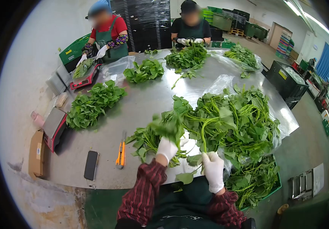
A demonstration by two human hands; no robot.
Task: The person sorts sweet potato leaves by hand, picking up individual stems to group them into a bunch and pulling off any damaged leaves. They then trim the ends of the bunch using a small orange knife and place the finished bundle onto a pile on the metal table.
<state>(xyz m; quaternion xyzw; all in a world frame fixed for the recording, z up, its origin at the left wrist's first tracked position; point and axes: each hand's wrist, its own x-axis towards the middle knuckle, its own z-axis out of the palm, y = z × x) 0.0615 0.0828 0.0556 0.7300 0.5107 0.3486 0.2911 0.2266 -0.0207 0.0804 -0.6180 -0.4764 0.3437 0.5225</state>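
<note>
My left hand (167,148), in a white glove, is closed around a bunch of leafy greens (168,126); its leaves are blurred by motion and cover part of the fingers. My right hand (213,172), also gloved, pinches a long green stem (203,138) near the table's front edge. A loose leaf (186,177) hangs just left of this hand. Beside and beyond my right hand spreads a large heap of leafy greens (240,122) on clear plastic. A smaller pile (143,138) lies under and left of my left hand.
On the metal table (107,152) lie an orange utility knife (120,154), a phone (91,165) and a red scale (54,129). Greens also fill a crate (250,187) below the right edge. Two co-workers (111,32) stand across the table, handling greens.
</note>
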